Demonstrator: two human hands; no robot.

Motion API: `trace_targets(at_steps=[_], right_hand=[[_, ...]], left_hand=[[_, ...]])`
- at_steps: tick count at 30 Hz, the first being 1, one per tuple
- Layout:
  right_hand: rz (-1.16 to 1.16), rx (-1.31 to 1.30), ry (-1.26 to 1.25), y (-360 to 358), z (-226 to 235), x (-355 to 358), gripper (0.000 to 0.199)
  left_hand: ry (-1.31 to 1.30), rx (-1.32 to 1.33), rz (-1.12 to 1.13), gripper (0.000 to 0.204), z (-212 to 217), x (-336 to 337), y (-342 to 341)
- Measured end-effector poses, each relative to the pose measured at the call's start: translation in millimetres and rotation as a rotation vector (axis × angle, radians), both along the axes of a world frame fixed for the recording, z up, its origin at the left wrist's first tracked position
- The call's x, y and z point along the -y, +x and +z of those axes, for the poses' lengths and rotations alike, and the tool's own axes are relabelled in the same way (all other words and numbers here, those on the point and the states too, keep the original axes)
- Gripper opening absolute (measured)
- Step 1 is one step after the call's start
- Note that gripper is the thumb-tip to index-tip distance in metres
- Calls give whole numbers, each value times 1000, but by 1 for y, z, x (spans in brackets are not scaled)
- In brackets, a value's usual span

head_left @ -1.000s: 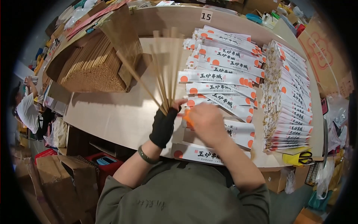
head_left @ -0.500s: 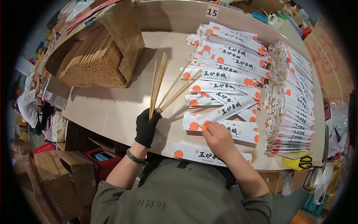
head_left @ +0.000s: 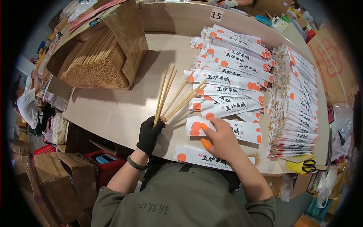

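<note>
My left hand, in a black glove with bare fingertips, is closed round several wooden chopsticks. They fan out upward and to the right, some crossing over the paper sleeves. My right hand has its fingers apart, with orange covers on the thumb and one finger. It hovers at or just touches a white chopstick sleeve with orange dots and black print; contact is hard to tell. Under and beside that hand lie more flat sleeves, and another stack of sleeves sits at the table's near edge.
A brown paper-lined box packed with chopsticks stands at the left. Along the right runs a tall pile of filled sleeves. Black-handled scissors lie at the near right corner. Cardboard boxes flank the table, and a person sits far left.
My right hand has let go of the sleeve it pinched and spread its fingers. That sleeve now lies less tilted on the others. The chopsticks in my left hand have dipped lower and rightward.
</note>
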State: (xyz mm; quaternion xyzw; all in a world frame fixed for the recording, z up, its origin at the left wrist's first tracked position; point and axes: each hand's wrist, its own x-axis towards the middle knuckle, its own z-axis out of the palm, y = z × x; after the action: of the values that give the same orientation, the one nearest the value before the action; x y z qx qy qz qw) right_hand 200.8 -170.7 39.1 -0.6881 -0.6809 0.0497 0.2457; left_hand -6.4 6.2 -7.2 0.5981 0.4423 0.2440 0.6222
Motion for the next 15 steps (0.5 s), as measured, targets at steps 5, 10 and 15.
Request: trace_targets(at_steps=[5, 10, 15], right_hand=[[-23, -49, 38, 6, -9, -6, 27], [-10, -64, 7, 2, -4, -10, 23], [43, 155, 139, -1, -13, -10, 21]], left_hand=[[-114, 65, -58, 16, 6, 11, 16], [-44, 46, -198, 22, 0, 20, 46], [-47, -14, -138, 20, -3, 7, 43]])
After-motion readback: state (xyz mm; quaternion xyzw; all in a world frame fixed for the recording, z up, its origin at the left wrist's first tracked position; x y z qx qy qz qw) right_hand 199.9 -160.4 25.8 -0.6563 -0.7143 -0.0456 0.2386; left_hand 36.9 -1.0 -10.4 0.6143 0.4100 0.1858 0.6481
